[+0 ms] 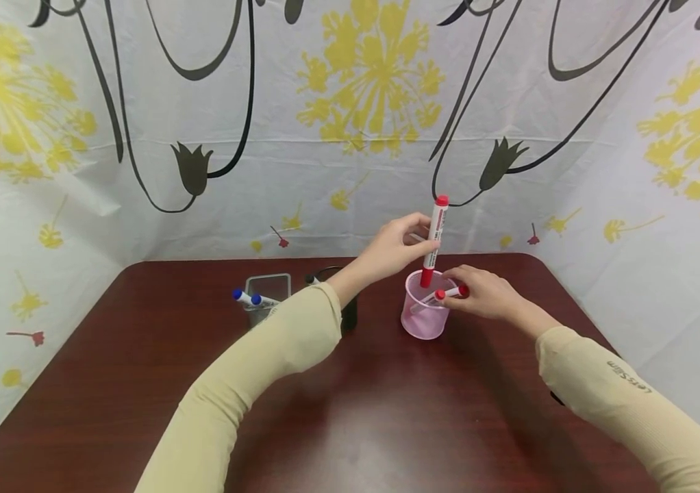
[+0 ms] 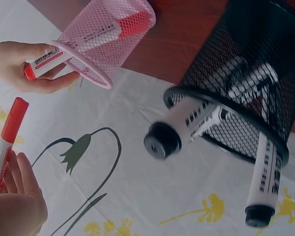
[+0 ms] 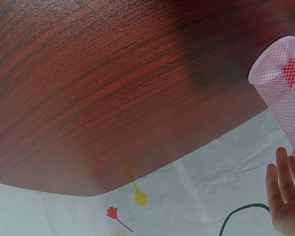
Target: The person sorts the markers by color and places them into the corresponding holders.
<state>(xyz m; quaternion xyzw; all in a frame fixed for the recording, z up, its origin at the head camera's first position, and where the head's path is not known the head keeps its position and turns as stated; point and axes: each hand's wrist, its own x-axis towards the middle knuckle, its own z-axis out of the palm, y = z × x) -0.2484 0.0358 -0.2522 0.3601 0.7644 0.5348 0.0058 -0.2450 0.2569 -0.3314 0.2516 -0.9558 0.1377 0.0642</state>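
Observation:
A white marker with red ends (image 1: 435,236) is pinched upright in my left hand (image 1: 392,245), its lower red end at the mouth of a pink mesh pen cup (image 1: 424,322). In the left wrist view the same marker shows at the left edge. My right hand (image 1: 487,293) holds the pink cup at its rim, thumb and fingers on either side of it. Inside the cup lean red-ended markers (image 2: 98,39), their ends sticking out beside my right thumb. The right wrist view catches only part of the cup (image 3: 280,88) and my right fingers (image 3: 284,179).
A black mesh cup (image 2: 201,83) with black-capped markers stands left of the pink one, partly hidden by my left arm in the head view. Farther left is a grey mesh holder (image 1: 268,276) with blue-capped markers (image 1: 242,296). A patterned sheet (image 1: 350,103) hangs behind the wooden table (image 1: 350,418).

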